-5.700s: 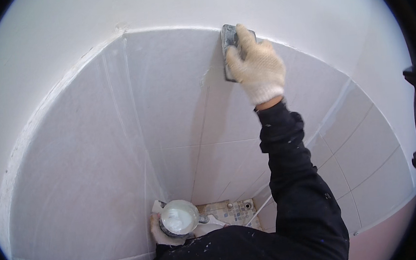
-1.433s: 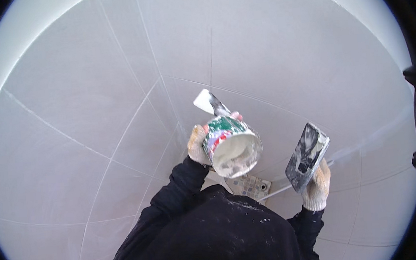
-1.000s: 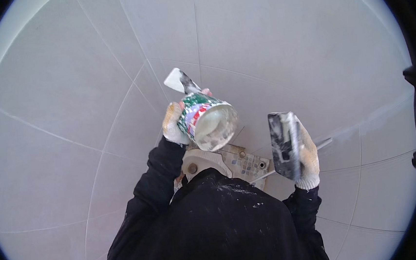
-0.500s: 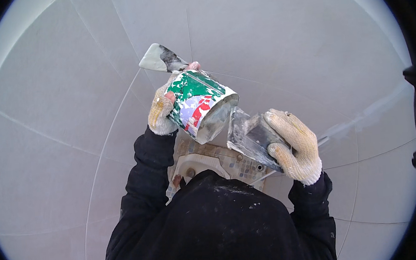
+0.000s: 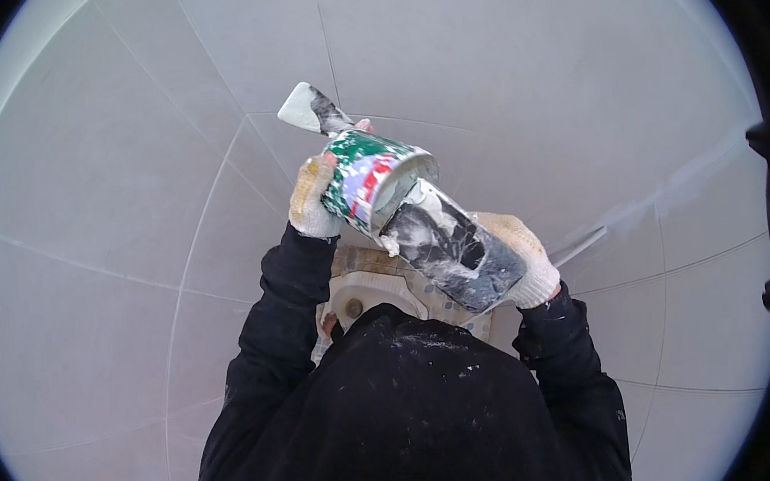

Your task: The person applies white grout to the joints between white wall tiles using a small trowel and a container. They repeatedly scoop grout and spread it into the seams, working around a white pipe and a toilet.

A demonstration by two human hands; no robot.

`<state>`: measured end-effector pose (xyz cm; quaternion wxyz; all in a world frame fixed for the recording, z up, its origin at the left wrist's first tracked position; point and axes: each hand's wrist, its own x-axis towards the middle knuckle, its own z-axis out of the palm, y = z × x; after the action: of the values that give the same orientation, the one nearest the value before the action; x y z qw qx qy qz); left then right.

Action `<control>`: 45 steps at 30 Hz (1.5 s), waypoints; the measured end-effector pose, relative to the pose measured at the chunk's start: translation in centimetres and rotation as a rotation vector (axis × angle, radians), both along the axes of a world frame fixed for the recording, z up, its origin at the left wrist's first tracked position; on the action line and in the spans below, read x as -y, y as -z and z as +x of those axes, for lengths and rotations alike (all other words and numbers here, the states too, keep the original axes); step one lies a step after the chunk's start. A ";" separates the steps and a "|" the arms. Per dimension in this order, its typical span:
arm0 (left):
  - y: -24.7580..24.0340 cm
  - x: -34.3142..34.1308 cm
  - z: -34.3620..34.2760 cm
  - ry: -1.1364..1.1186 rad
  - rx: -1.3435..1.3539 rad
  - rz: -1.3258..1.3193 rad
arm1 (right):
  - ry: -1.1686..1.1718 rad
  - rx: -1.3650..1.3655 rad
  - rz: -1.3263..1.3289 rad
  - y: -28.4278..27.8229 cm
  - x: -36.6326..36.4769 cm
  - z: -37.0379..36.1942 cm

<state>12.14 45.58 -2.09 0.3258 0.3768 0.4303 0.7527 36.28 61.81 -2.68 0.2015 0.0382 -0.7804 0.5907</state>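
My gloved left hand is wrapped round a tilted can, green and white with red and lilac patches. Past that hand sticks out a putty knife, its blade smeared white; what holds its handle is hidden behind the can. A broad dark scraper, streaked with white paste, is held by my gloved right hand. Its far end reaches into the can's mouth, which faces right and towards me. White paste clings to the can's lower rim.
Large grey panels with thin joint lines surround me. Below my hands lie a white squat toilet and a patterned tile floor. A pale narrow strip shows just right of my right hand.
My right hand has moved left and turned the scraper, so its paste-smeared face now shows and its end is inside the can's mouth. The can has shifted slightly and its mouth shows more.
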 end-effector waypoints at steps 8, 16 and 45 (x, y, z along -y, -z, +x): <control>0.0 -0.7 0.1 0.101 0.262 0.055 | 0.439 0.152 -0.049 -5.6 -0.1 2.1; -1.2 -0.1 1.0 -0.095 -0.130 -0.001 | 0.451 -0.011 0.092 -3.9 1.5 1.2; 3.1 -1.3 -3.1 -0.046 0.517 0.133 | 0.285 0.179 -0.080 3.2 2.0 -3.6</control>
<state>8.99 46.86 -5.22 0.3822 0.1826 0.2907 0.8580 32.69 59.79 -5.83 0.2144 -0.1337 -0.7686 0.5878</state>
